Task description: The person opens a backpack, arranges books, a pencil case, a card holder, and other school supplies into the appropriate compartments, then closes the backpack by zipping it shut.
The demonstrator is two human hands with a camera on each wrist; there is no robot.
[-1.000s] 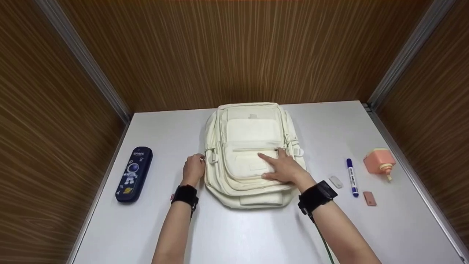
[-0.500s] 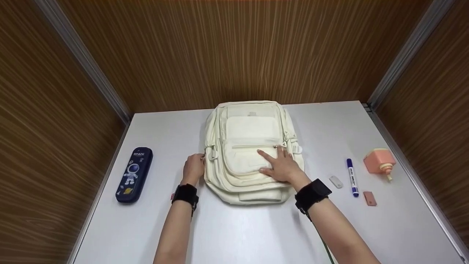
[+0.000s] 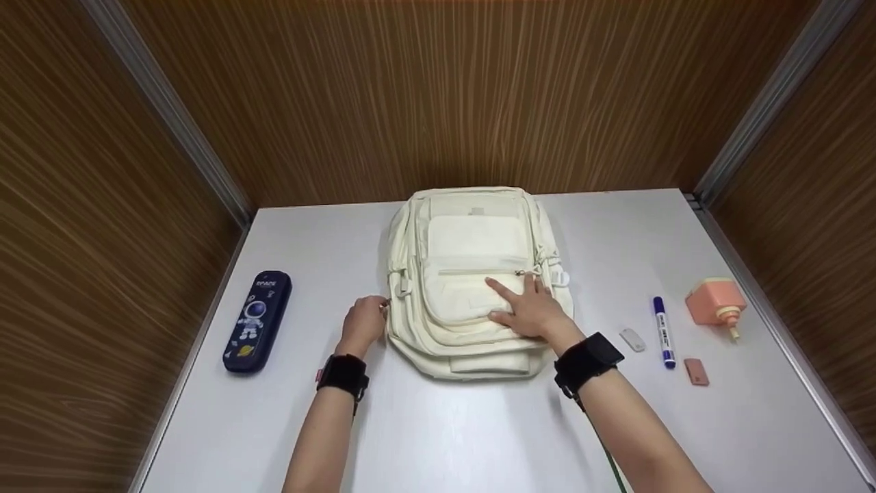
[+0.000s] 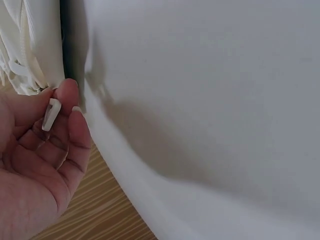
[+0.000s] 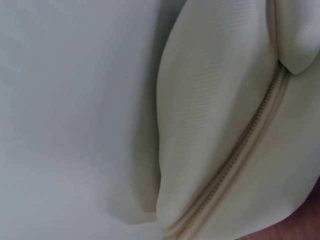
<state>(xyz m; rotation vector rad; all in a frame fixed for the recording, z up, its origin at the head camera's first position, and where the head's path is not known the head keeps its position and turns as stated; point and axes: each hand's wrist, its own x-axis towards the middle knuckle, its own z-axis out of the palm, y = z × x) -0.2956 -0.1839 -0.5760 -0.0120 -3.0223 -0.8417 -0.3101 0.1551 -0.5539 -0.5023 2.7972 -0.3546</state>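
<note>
A cream backpack (image 3: 472, 236) lies flat in the middle of the white table (image 3: 438, 424). My left hand (image 3: 365, 320) is at the bag's left side. There it pinches a small white zipper pull (image 4: 50, 114) between thumb and fingers, right beside the bag's fabric (image 4: 30, 45). My right hand (image 3: 530, 309) rests flat on the front pocket with its fingers straight, just below the pocket's zipper (image 3: 479, 272). The right wrist view shows only cream fabric and a closed zipper seam (image 5: 240, 160), not the hand.
A navy pencil case (image 3: 258, 322) lies at the left. To the right of the bag are a small grey piece (image 3: 632, 339), a blue marker (image 3: 664, 332), a small pink piece (image 3: 696, 371) and an orange-pink object (image 3: 715, 305). Wood-panel walls enclose the table.
The backpack has shifted slightly toward the back wall under my right hand. My left hand has slid a little toward the bag's near end along its left side.
</note>
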